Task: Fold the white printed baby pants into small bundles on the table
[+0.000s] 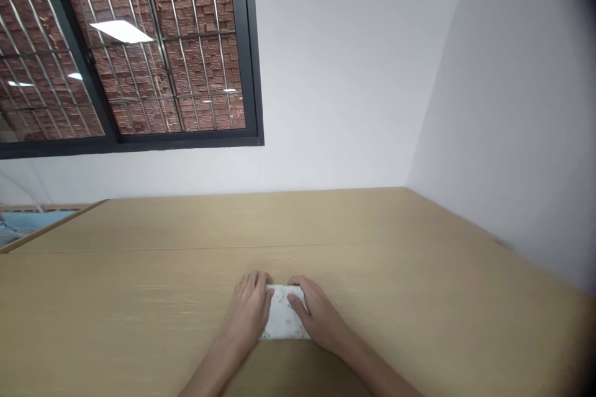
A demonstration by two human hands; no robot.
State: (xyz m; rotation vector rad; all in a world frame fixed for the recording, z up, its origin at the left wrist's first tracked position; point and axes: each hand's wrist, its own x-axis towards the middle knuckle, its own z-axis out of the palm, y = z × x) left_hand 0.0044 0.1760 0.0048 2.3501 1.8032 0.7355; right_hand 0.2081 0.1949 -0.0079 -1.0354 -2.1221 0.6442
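A small white folded cloth (282,319) with a faint printed pattern lies on a light wooden table (139,298). My left hand (249,307) rests flat on the cloth's left side, fingers stretched forward and close together. My right hand (316,316) lies flat on its right side, with the thumb laid across the cloth's top. Both hands press down on the cloth and neither grips it. The cloth's outer edges are hidden under my palms.
The table runs into a corner of two plain white walls (349,74) at the back and right. A black-framed window (125,43) showing a brick wall sits at upper left. Beyond the table's left edge a bluish surface (28,223) shows.
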